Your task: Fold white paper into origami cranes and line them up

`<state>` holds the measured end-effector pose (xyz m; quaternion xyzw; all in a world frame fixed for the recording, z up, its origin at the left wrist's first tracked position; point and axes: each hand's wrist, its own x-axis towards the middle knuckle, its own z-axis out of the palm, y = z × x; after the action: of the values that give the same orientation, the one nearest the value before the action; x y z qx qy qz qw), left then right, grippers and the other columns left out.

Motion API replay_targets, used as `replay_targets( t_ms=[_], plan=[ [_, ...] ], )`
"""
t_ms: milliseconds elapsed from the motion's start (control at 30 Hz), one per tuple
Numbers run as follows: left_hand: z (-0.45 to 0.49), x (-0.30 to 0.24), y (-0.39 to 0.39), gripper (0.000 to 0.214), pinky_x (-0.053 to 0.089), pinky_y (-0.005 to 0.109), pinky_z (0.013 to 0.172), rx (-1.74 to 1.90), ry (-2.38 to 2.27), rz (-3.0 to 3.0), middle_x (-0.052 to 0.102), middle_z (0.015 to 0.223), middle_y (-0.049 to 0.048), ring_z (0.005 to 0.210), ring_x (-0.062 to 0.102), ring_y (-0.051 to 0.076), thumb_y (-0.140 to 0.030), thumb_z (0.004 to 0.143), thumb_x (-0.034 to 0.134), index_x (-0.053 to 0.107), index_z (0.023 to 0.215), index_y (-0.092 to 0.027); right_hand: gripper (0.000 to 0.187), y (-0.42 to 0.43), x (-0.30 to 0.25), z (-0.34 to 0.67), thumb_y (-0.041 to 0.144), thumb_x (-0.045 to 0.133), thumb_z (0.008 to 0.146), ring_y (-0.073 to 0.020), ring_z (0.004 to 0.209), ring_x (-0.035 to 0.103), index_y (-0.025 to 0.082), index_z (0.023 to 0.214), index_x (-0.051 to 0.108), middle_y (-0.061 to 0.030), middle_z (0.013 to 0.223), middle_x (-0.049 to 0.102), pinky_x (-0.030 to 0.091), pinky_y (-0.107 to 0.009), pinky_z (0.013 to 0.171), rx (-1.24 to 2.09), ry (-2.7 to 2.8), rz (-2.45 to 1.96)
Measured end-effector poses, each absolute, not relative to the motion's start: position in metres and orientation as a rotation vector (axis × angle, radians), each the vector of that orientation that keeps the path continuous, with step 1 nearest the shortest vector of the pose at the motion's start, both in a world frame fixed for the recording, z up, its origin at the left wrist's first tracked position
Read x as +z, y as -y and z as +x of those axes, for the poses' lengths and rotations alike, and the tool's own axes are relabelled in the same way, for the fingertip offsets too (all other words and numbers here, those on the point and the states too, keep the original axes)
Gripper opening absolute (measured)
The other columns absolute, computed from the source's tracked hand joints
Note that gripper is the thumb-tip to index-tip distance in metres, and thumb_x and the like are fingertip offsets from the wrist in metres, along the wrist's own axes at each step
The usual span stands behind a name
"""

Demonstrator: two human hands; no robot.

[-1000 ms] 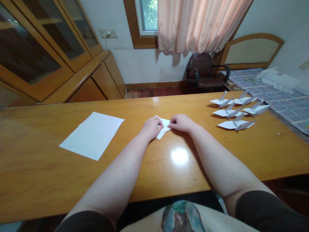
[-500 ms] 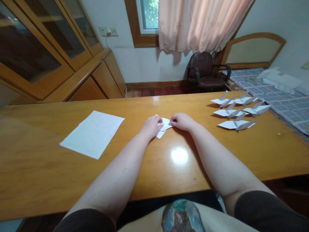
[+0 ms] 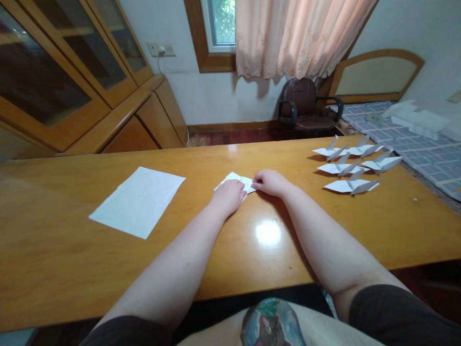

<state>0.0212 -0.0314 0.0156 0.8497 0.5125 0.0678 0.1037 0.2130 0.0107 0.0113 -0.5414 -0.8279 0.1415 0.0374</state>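
Head view: I have two hands on one folded paper (image 3: 232,176), which lies on the table (image 3: 72,269) straight ahead of me, at twelve o'clock. My left hand (image 3: 230,192) rests across it, fingers together on top; whether its thumb pinches anything I cannot tell. My right hand (image 3: 272,183) pinches the paper's three o'clock corner between thumb and forefinger. One flat white sheet (image 3: 140,202) lies well apart, towards nine o'clock of the folded paper. Five paper cranes (image 3: 349,168) stand near the table's far edge, towards three o'clock: two in the far row, two in the middle, one nearest me. Beyond the table I count one armchair (image 3: 300,98) at one o'clock and one pink curtain (image 3: 288,43) behind it. One coloured picture (image 3: 272,327) is printed on my shirt at six o'clock, cut off below.
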Motion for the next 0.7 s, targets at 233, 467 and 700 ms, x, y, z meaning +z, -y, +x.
replay_targets(
  t_ms=[233,467,700],
  plan=[
    [0.039,0.008,0.065,0.071,0.022,0.045,0.115,-0.024,-1.608,2.452,0.035,0.15,0.0216,0.142,0.025,0.034,-0.05,0.088,0.049,0.034,0.143,-0.007,0.022,-0.01,0.012,0.211,0.04,0.059,0.084,-0.0167,0.079,0.062,0.022,0.085,0.071,-0.0041,0.089,0.072,0.037,-0.025,0.064,0.441,2.54,-1.66],
    [0.041,0.004,0.068,0.085,0.012,0.055,0.116,-0.178,-1.632,2.377,0.01,0.158,0.0197,0.146,0.007,0.035,-0.058,0.087,0.045,0.018,0.151,-0.008,0.022,-0.011,0.01,0.211,0.04,0.058,0.083,-0.0167,0.079,0.061,0.021,0.085,0.07,-0.0046,0.089,0.072,0.036,-0.025,0.064,0.42,2.553,-1.638],
    [0.032,0.007,0.06,0.083,0.007,0.055,0.117,-0.184,-1.561,2.401,0.01,0.158,0.0166,0.147,0.004,0.031,-0.058,0.088,0.041,0.015,0.152,-0.011,0.022,-0.011,0.009,0.211,0.037,0.057,0.084,-0.0163,0.079,0.06,0.02,0.085,0.07,-0.0059,0.09,0.072,0.036,-0.024,0.065,0.432,2.548,-1.642]
  ],
)
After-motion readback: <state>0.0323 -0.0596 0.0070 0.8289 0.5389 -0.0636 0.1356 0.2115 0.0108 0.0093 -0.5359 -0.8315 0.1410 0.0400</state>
